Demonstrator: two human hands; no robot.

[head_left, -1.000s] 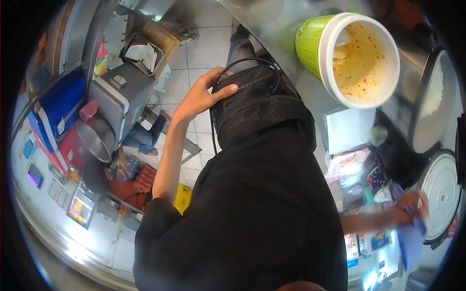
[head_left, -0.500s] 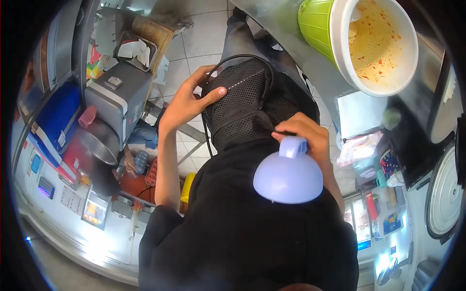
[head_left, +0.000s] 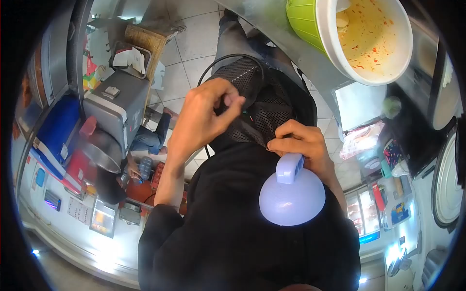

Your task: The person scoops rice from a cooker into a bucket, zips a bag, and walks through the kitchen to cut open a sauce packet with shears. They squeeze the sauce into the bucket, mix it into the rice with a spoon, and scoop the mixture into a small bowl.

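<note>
Pale lilac plastic scoop [head_left: 291, 195], light, rigid, smooth: right hand [head_left: 298, 145] fingers are closing around its stubby handle while left hand [head_left: 206, 119] fingers are pinching black mesh pouch [head_left: 252, 102] beside them.

Lavender plastic scoop [head_left: 291, 196], bowl down, against black mesh pouch [head_left: 257, 109]

scoop [head_left: 291, 196]: smooth plastic | pouch [head_left: 257, 109]: matt mesh cloth | bucket [head_left: 310, 19]: glossy plastic
</note>
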